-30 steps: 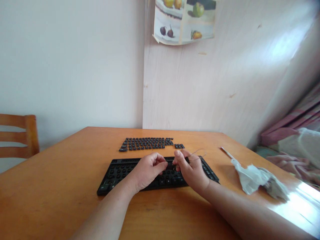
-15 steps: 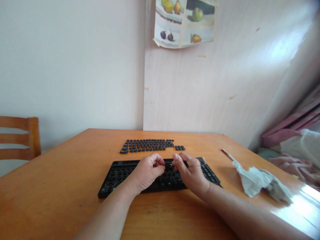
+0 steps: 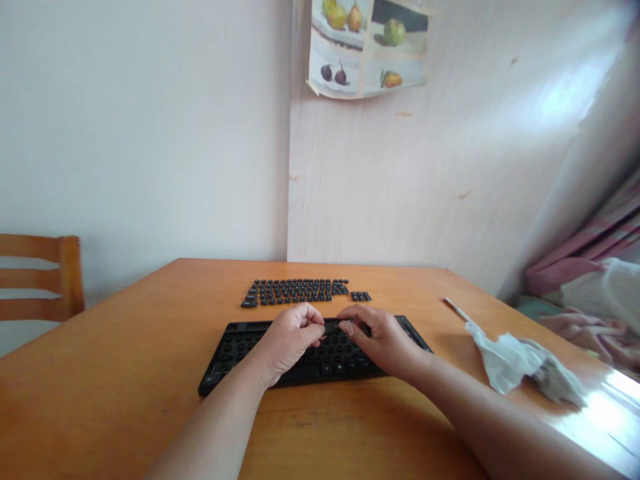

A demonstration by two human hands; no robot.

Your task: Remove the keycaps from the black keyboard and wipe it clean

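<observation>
A black keyboard [image 3: 310,371] lies across the table in front of me, with many of its keycaps off and the bare key sockets showing. Over its middle, my left hand [image 3: 293,340] is closed in a pinch, thumb against forefinger; whatever is in it is too small to make out. Just right of it, my right hand [image 3: 383,340] hovers palm down over the keyboard, its thumb and fingers bent together. What its fingertips hold, if anything, is hidden. Behind the keyboard, loose black keycaps [image 3: 295,291] lie in neat rows, with a short row of several more keycaps [image 3: 361,296] beside them.
On the right of the wooden table [image 3: 125,360] lie a crumpled plastic bag [image 3: 510,360] and a thin stick-like item [image 3: 456,308]. A wooden chair [image 3: 70,280] stands at the left. The wall with a fruit picture [image 3: 367,50] rises behind the table.
My right hand has turned more palm down, and the thin wire-like loop beside it no longer shows. My left hand has shifted slightly left, still pinched.
</observation>
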